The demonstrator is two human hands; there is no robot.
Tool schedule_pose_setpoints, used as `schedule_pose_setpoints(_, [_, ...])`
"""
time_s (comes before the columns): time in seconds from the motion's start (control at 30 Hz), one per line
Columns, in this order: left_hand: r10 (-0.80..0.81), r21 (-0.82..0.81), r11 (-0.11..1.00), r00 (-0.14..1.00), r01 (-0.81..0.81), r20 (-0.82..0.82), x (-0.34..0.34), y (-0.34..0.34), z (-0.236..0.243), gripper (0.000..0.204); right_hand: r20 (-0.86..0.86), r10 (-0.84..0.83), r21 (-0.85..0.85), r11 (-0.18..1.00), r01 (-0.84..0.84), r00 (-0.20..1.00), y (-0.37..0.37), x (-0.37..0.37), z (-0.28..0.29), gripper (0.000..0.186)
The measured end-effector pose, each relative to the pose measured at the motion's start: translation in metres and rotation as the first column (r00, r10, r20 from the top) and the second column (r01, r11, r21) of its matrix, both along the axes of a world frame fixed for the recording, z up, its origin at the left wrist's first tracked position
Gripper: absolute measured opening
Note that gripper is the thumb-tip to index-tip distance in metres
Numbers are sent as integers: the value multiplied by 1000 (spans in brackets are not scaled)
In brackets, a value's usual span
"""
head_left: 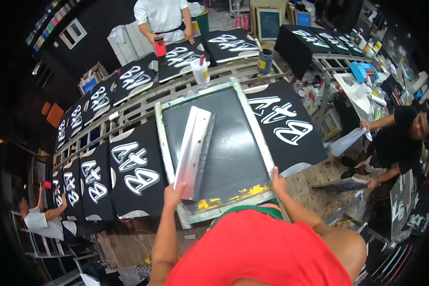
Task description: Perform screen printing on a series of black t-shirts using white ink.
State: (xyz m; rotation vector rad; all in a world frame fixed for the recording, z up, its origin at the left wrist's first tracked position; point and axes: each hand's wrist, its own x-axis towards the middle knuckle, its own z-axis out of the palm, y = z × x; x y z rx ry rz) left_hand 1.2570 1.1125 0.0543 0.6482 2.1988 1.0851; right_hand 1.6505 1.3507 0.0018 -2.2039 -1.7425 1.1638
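1. Frame (253, 131) w/ dark mesh (236, 148) is front & center over slatted tabletop (236, 68); can't tell if resting. L hand (175, 194) & R hand (279, 183) clamp its near side rails.
2. Prob. stiff, bulky, not v. heavy; mesh looks delicate, so hold rails. Metal squeegee (191, 152) inside may slide if tilted.
3. Tabletop carries black cloths (119, 188) w/ white lettering, plus tubs (200, 74).
4. Dark, cluttered rm; co-workers (162, 14) L, R & opposite; wood floor (326, 171).

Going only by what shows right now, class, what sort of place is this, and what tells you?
Probably a screen-printing workshop: the framed screen with yellow smears, the rows of black panels lettered in white, and the white tub.
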Motion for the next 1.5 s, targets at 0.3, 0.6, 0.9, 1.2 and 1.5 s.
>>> schedule_pose_setpoints(0.3, [-68, 0, 998, 997, 68, 37, 175, 151, -18, 52, 139, -91, 63, 995, 83, 986, 137, 191, 25, 90])
schedule_pose_setpoints(0.6, [-17, 6, 1000, 999, 18, -43, 261, 234, 2, 50, 116, 37, -68, 997, -29, 993, 231, 259, 51, 85])
schedule_pose_setpoints(0.9, [-12, -65, 998, 997, 7, -73, 278, 268, 14, 51, -29, 18, 61, 998, -16, 999, 249, 271, 71, 94])
schedule_pose_setpoints(1.2, [-15, -68, 998, 1000, 13, -17, 270, 270, -11, 52, -148, -28, 142, 989, 50, 989, 259, 256, 26, 79])
schedule_pose_setpoints(1.5, [-37, -68, 997, 999, 37, 2, 258, 266, -13, 63, -420, -74, 84, 989, 120, 905, 271, 277, -40, 68])
